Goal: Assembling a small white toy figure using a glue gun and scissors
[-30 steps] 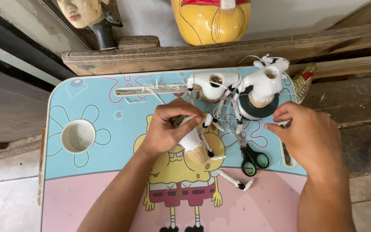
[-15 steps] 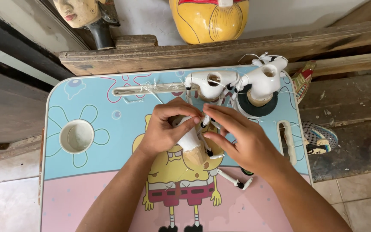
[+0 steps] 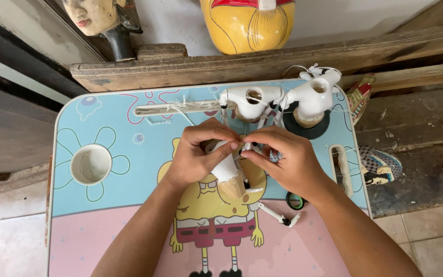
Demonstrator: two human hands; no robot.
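My left hand (image 3: 197, 156) grips a white puppet body with a tan wooden base (image 3: 229, 174) over the middle of a small cartoon-printed table (image 3: 129, 128). My right hand (image 3: 288, 161) meets it from the right, fingertips pinching at the top of that same piece, where thin thread shows. A white jointed puppet arm (image 3: 278, 215) hangs below my right wrist. Two more white puppet bodies (image 3: 252, 97) (image 3: 315, 95) stand at the table's far edge, the right one on a black ring (image 3: 308, 131).
Green-handled scissors (image 3: 296, 201) lie mostly hidden under my right wrist. A round cup hole (image 3: 91, 164) sits at the table's left. A wooden beam (image 3: 232, 64) runs behind, with a carved head (image 3: 98, 18) and a yellow mask (image 3: 247, 23) above. Painted figures (image 3: 378, 164) lie at the right.
My right hand moved left from beside the scissors and joined my left hand on the white puppet body. The left hand kept its grip in place.
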